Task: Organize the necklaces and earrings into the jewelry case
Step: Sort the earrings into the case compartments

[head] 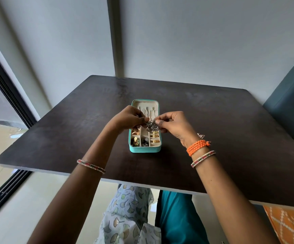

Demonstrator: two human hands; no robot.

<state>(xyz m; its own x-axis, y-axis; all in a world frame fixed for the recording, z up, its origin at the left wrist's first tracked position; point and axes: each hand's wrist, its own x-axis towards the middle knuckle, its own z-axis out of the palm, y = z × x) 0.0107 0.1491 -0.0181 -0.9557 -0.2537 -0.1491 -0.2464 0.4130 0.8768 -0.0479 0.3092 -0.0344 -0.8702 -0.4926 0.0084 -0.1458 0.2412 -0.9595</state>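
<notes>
A turquoise jewelry case (144,150) lies open in the middle of the dark table (213,120). Its near compartments hold gold earrings (155,136) and darker pieces (144,142). Thin silver necklaces (147,110) hang on hooks in the far half. Above the case, my left hand (128,118) and my right hand (174,125) both pinch a silver, stone-studded earring (151,126) between thumb and fingers. The earring hangs over the middle of the case.
A small silver triangular piece (201,135) lies on the table just right of my right wrist. A dark teal seat (290,106) stands at the right. A wall runs close behind the table. An orange patterned cloth (290,224) lies at the lower right.
</notes>
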